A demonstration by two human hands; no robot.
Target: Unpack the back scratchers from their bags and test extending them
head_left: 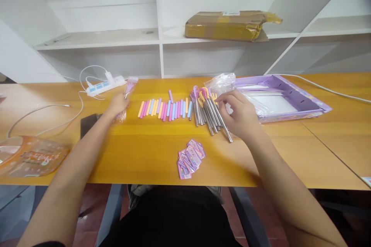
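Observation:
My left hand [118,104], slightly smeared by motion, closes on a clear plastic bag [123,115] at the left end of the colored row. A purple claw-shaped head [129,88] shows inside that bag. My right hand [239,112] bends its fingers down at the right side of a pile of back scratchers [207,108], which have metal rods and purple, pink and yellow claw heads. Its fingertips pinch near a yellow head [213,96]; the exact contact is partly hidden. Between my hands lies a row of pastel plastic sleeves [165,109].
Clear bags [222,82] lie behind the pile, beside a purple tray [304,94]. Small printed cards [191,158] are fanned near the front edge. A power strip [107,86] with cables and an orange-trimmed clear bag [43,156] are left. A taped carton [226,26] sits on the shelf.

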